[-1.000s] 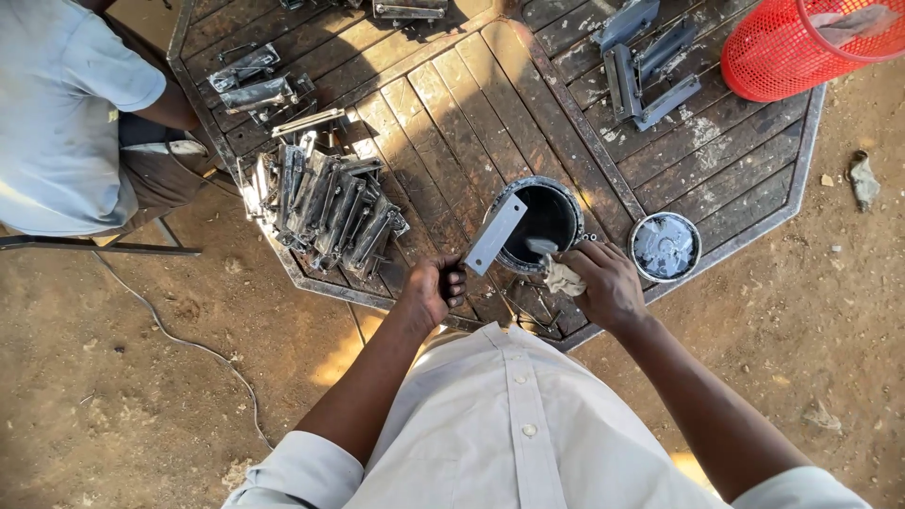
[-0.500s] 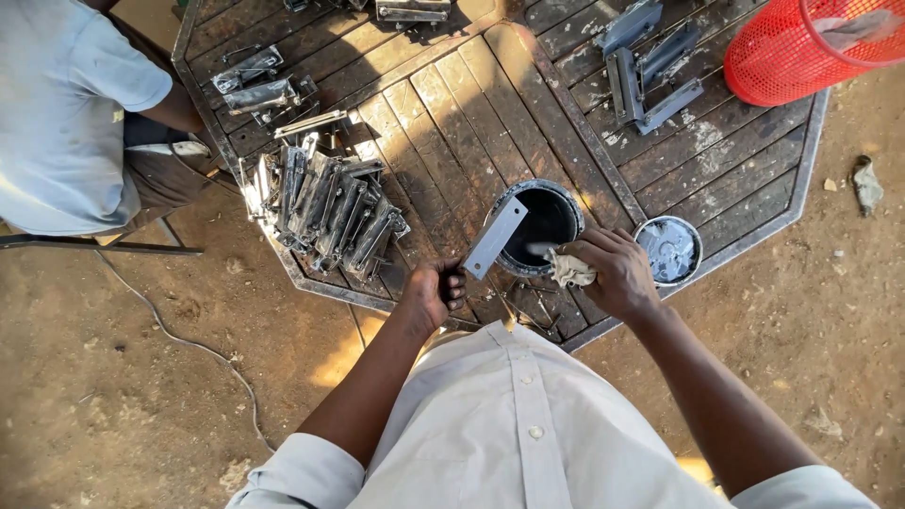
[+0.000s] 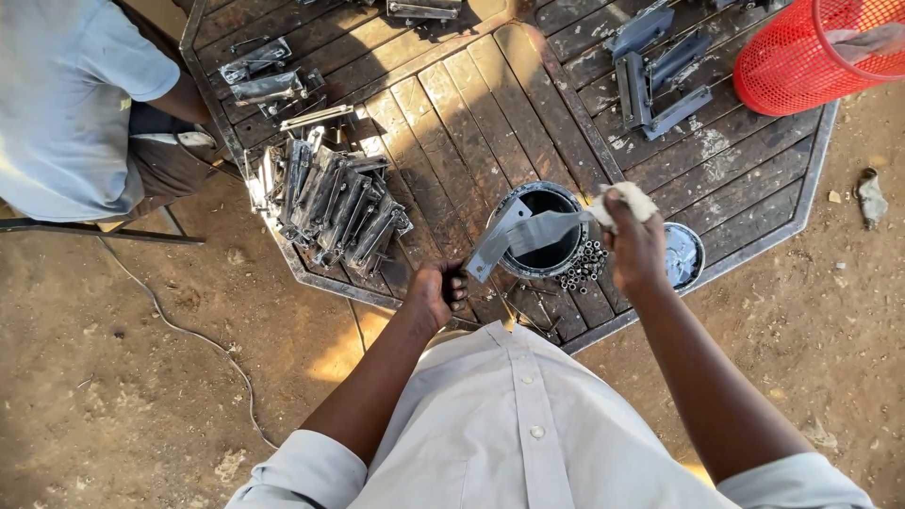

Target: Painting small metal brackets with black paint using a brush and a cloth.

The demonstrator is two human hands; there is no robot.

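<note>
Left hand (image 3: 436, 294): clamped on grey metal bracket (image 3: 514, 240), half-wiped.
Right hand (image 3: 633, 247): closed on rag (image 3: 630, 201).
Stacked brackets (image 3: 330, 203), ten o'clock: unwiped, it seems.

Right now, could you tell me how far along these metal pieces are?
Possibly done: a heap of grey metal brackets lies on the slatted wooden table. In hand: the left hand holds one flat grey metal bracket over the round black can while the right hand presses a pale rag against it. What remains: unclear.

- Open-air metal workshop on bare dirt ground (image 3: 141, 377).
- Weathered wooden pallet table (image 3: 452, 104), steel-edged.
- Stacked metal brackets (image 3: 330, 203), loose small tubes (image 3: 584, 264), paint tin (image 3: 542, 231).
</note>
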